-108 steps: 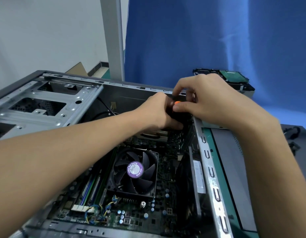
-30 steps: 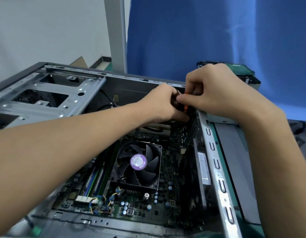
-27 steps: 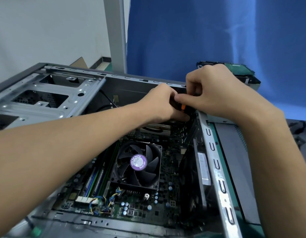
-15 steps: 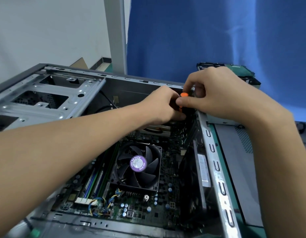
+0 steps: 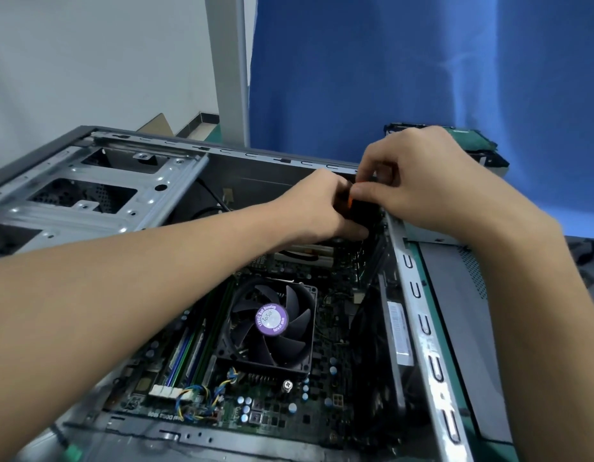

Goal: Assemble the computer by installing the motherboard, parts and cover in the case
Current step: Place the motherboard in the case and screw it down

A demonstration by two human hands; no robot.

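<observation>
I took the CPU fan (image 5: 272, 325) as my mark. It sat flat on the motherboard (image 5: 325, 371), down in the open case (image 5: 255, 154). Beyond the fan, at the case's far right corner, both hands met on a black-and-orange tool (image 5: 360, 211). The left hand (image 5: 322, 208) had its grip curled round the black lower part. The right hand (image 5: 422, 185) reached in over the case's right rail (image 5: 419, 315), its grip pinching the orange top between thumb and forefinger, the other fingers curled. The tool's tip was hidden behind the hands, so I could not tell what it touched.

Just right of the fan an expansion card (image 5: 397, 331) stood on edge close under the rail, leaving only a narrow slot there. The room straight above the fan, between the two forearms, was open. Left of the fan lay the memory sticks (image 5: 189, 348), beside the left forearm. Far left of it the drive cage (image 5: 89, 195) roofed that end of the case.

Right of the fan, outside the rail, a grey panel (image 5: 462, 328) lay flat on the green table (image 5: 439, 311). Far beyond the fan, behind the right hand, a hard drive (image 5: 482, 146) showed against the blue cloth (image 5: 389, 78).
</observation>
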